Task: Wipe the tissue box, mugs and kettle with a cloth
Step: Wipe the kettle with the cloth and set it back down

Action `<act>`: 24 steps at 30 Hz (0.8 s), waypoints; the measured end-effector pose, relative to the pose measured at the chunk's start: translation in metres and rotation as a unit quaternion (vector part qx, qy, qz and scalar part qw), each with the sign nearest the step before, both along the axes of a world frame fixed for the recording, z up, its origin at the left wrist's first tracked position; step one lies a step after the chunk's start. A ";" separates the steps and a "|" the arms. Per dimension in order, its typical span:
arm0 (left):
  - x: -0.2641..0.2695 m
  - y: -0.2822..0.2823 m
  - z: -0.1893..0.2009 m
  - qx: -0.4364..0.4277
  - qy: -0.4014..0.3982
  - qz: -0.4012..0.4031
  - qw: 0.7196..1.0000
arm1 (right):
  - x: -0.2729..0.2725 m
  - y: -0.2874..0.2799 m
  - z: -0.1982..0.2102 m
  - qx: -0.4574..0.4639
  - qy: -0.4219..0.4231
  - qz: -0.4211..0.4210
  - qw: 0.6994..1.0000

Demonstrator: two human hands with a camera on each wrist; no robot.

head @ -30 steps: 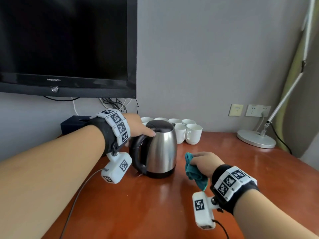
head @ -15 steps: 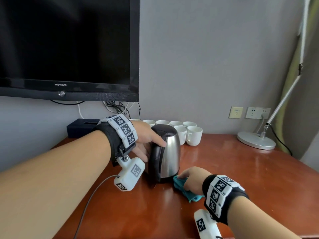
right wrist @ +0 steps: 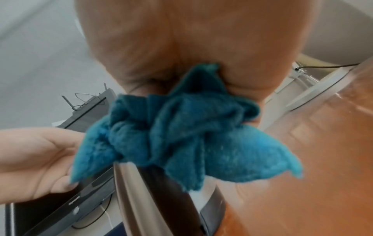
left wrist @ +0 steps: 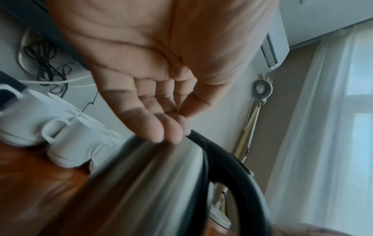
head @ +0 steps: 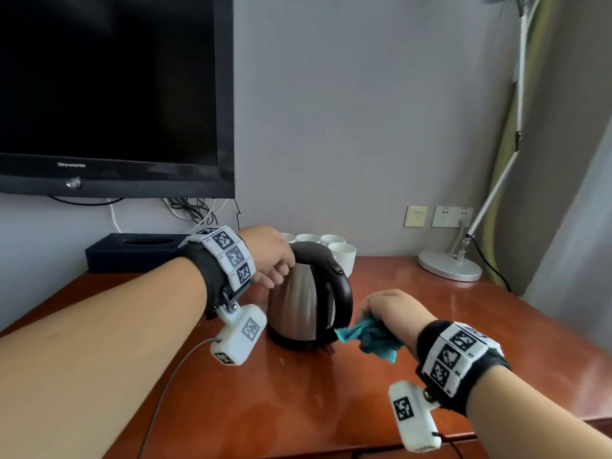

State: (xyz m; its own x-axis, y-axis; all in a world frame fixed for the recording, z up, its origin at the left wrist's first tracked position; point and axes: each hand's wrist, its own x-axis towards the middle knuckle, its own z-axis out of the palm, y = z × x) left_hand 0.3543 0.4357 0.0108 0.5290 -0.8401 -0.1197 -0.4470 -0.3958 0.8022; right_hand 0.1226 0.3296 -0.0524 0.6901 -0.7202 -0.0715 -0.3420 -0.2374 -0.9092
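- While the left hand (head: 271, 256) rests straight fingers on the kettle (head: 308, 299) top, steadying it, mugs (head: 342, 255) sit at one o'clock.
- Right hand (head: 394, 313) clutches the bunched cloth (head: 367, 337) at the kettle's base, likely for wiping.

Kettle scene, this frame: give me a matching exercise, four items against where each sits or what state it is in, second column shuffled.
Items:
1. kettle
2. cloth
3. tissue box
4. desk lamp

Places or states:
A. far right of the table, by the wall sockets
B. bunched in the right hand
C. back left, under the television
D. left hand resting on its top

Pairs: 1-D, 2-B, 3-C, 4-A
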 end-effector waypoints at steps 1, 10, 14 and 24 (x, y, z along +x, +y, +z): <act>0.005 0.000 0.001 -0.015 0.004 0.030 0.999 | 0.001 0.002 0.002 0.014 -0.022 -0.003 1.000; 0.024 -0.009 -0.025 -0.063 0.073 0.112 0.989 | 0.022 0.014 0.001 -0.127 0.054 0.010 0.990; 0.028 -0.012 -0.032 -0.071 0.130 0.114 0.982 | 0.025 0.012 0.002 -0.145 0.075 -0.003 0.987; 0.022 -0.025 -0.061 -0.117 0.263 0.043 0.957 | 0.021 0.016 0.000 -0.183 0.093 -0.028 0.978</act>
